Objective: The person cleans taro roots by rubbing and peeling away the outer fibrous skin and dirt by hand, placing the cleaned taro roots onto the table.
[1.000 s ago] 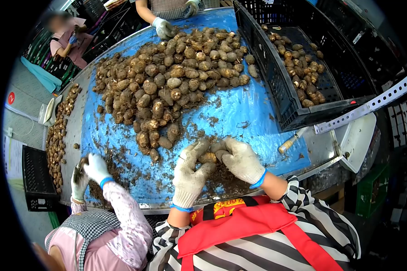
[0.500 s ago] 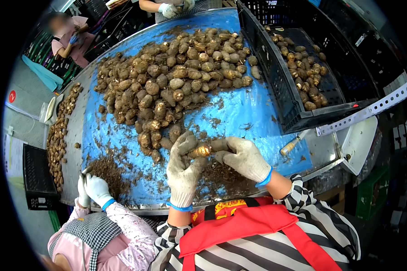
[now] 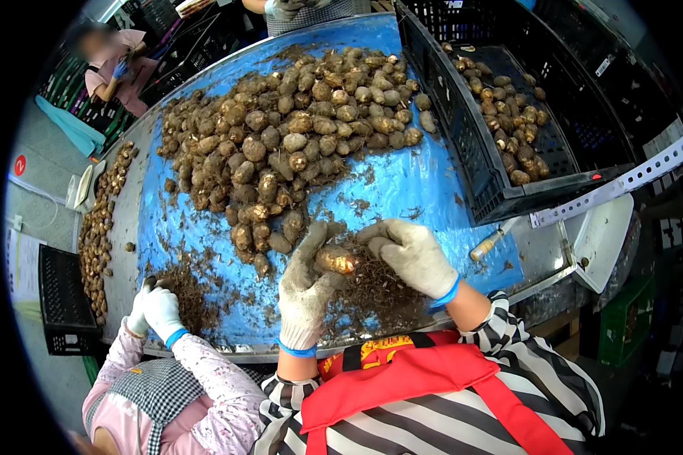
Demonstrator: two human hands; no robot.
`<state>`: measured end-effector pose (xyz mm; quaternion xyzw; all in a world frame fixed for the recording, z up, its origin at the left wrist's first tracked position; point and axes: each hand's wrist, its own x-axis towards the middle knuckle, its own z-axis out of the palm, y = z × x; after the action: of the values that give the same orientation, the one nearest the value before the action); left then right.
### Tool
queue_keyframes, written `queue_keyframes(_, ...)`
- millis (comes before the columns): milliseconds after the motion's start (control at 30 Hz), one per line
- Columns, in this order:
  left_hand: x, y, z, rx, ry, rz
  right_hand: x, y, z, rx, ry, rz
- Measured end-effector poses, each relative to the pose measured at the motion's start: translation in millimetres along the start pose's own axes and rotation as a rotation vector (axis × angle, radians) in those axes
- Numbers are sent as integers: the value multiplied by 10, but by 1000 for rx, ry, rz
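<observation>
In white gloves dirtied with soil, both my hands are over a blue sheet (image 3: 410,189). My left hand (image 3: 307,284) is closed around a small brown taro (image 3: 336,260), its pale end pointing right. My right hand (image 3: 413,256) is just right of that taro, apart from it, fingers curled together; whatever they may grip is hidden. Below the hands lies a heap of dark root fibres and soil (image 3: 383,292). A large pile of unpeeled, hairy taros (image 3: 281,136) is just beyond my left hand.
A black crate (image 3: 501,199) with taros stands at the right. A wooden-handled tool (image 3: 487,244) lies nearer me. Trimmed taros (image 3: 99,235) line the left edge. A co-worker's gloved hands (image 3: 155,309) work at my left; others stand across.
My right hand has drawn slightly up and away from the taro, opening a gap. The taro has turned a little in my left hand. The co-worker's hands at left shifted slightly.
</observation>
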<state>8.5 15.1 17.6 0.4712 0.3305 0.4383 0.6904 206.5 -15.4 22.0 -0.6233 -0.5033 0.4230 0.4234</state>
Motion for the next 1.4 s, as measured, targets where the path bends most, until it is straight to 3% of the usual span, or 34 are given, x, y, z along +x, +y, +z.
queue_keyframes(133,10,57,22,237,4,12,-65,-3,45,178,-121,-117)
queue_keyframes(200,15,30,29,499,-21,100,-81,-2,91,29,-83,-82)
queue_keyframes(300,8,-2,6,353,-25,38,-75,-45,144,-64,-63,13)
queue_keyframes(367,3,-7,-22,423,-85,-2,-57,-28,161,-77,-52,66)
queue_keyframes(467,-21,-30,2,384,-122,-48,19,179,169,-66,-26,-45)
queue_keyframes(567,-19,-32,4,192,-94,-84,30,77,87,73,-41,23)
queue_keyframes(633,2,-8,-2,35,-56,-100,16,54,65,4,-8,-121)
queue_keyframes(700,3,19,1,253,-59,-57,-42,11,74,-24,-21,-239)
queue_keyframes(767,24,-6,-24,542,-102,29,-51,18,96,-254,22,-375)
queue_keyframes(833,-14,17,36,590,-111,24,-54,121,169,-361,40,-430)
queue_keyframes(933,-42,-29,61,671,-98,86,-60,140,233,-376,101,-324)
queue_keyframes(1067,-79,-203,52,529,-117,-49,41,203,189,-323,62,-162)
queue_keyframes(1167,-17,-183,73,52,-87,-83,74,180,80,-187,-7,-120)
queue_keyframes(1267,26,-130,31,155,-103,-43,51,175,-8,-6,-118,-116)
queue_keyframes(1400,38,-69,41,516,-137,-36,-6,162,103,-217,3,-395)
